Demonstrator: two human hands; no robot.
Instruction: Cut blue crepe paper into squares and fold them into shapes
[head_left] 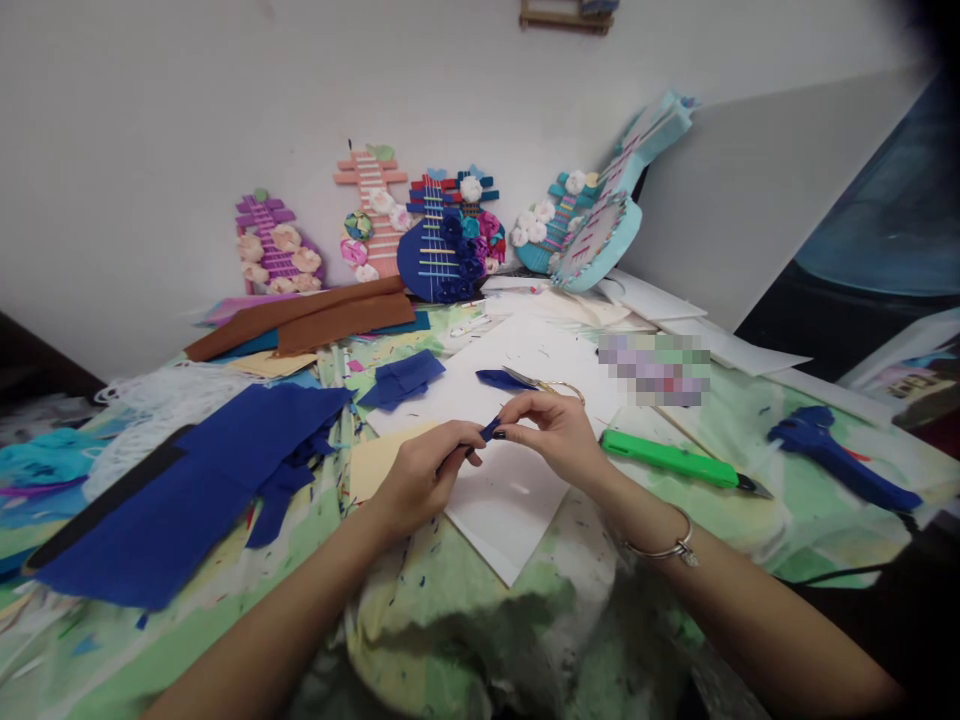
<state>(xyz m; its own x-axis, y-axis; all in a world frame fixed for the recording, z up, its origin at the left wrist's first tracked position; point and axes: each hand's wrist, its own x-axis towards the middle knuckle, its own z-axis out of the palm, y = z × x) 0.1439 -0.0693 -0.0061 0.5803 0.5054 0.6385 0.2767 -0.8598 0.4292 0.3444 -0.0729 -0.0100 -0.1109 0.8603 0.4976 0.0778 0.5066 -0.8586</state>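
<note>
Between the fingertips of both hands is a small dark blue piece of crepe paper, held over a white sheet. My left hand pinches its lower left end, and my right hand pinches the upper right end. Just beyond my right hand lie scissors with gold handles. Their blades rest by another cut blue piece. Folded blue pieces sit on the sheet's left edge. A large blue crepe sheet with cut strips spreads to the left.
A green utility knife and a blue glue gun lie to the right. Brown sheets and white netting are on the left. Several decorated paper guitars, among them a blue one, lean against the wall at the back.
</note>
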